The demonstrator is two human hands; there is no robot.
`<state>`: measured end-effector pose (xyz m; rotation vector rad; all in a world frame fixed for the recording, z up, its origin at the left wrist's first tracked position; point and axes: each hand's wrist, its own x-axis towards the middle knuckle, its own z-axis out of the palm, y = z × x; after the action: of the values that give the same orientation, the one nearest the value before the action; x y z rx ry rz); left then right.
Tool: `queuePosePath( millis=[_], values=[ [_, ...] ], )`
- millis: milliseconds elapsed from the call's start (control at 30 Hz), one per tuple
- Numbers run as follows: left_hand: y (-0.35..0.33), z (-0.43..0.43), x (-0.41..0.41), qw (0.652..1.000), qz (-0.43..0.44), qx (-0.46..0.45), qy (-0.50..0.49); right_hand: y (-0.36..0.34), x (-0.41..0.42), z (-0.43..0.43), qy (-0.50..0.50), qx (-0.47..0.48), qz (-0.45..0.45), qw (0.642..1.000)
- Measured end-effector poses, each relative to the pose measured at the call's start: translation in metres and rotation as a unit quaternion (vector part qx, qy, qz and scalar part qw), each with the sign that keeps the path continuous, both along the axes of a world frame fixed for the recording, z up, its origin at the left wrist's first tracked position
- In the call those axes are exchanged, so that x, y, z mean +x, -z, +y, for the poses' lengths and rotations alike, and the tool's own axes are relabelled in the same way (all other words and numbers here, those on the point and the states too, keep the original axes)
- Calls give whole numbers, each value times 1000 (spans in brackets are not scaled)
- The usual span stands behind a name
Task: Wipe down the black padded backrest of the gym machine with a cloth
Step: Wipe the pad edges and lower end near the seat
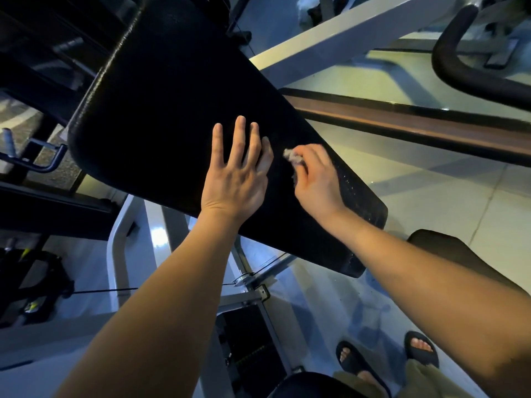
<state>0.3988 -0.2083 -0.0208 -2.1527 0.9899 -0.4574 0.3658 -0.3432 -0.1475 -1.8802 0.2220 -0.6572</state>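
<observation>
The black padded backrest (161, 110) runs diagonally from the upper left to the lower right of the head view. My left hand (238, 173) lies flat on its middle, fingers spread, holding nothing. Just to the right, my right hand (316, 179) presses a small crumpled whitish cloth (293, 156) against the pad, fingers closed around it. Most of the cloth is hidden inside the hand. White specks show on the pad's lower right part below my right hand.
A white frame beam (330, 33) crosses behind the pad at the upper right, and a curved black handle (457, 70) sits further right. A brown-black bar (416, 127) runs along the right. A black seat pad (448, 248) and my sandalled feet (382, 357) are below.
</observation>
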Motion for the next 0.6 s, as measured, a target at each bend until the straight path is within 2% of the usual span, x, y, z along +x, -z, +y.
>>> queuePosePath(
  millis=[67, 167, 233, 333, 400, 500, 600],
  values=[
    [0, 0, -1, 1000, 2, 2, -4, 10, -25, 14, -84, -57, -31, 994],
    [-1, 0, -1, 1000, 5, -2, -10, 19, -52, 8, -194, -99, -25, 976],
    [-1, 0, -1, 1000, 10, -9, -10, 14, -46, -9, -172, -77, -29, 982],
    [0, 0, -1, 1000, 7, -12, -8, -9, -3, -36, -33, 5, -42, 999],
    [1, 1, 0, 1000, 2, -7, -4, -20, 24, -43, 8, 8, -28, 1000],
    [1, 1, 0, 1000, 5, -10, 2, -9, 20, -22, 4, -47, -9, 999],
    [2, 2, 1, 1000, 7, -8, 2, 15, -32, 14, -72, -94, -31, 992]
  ],
)
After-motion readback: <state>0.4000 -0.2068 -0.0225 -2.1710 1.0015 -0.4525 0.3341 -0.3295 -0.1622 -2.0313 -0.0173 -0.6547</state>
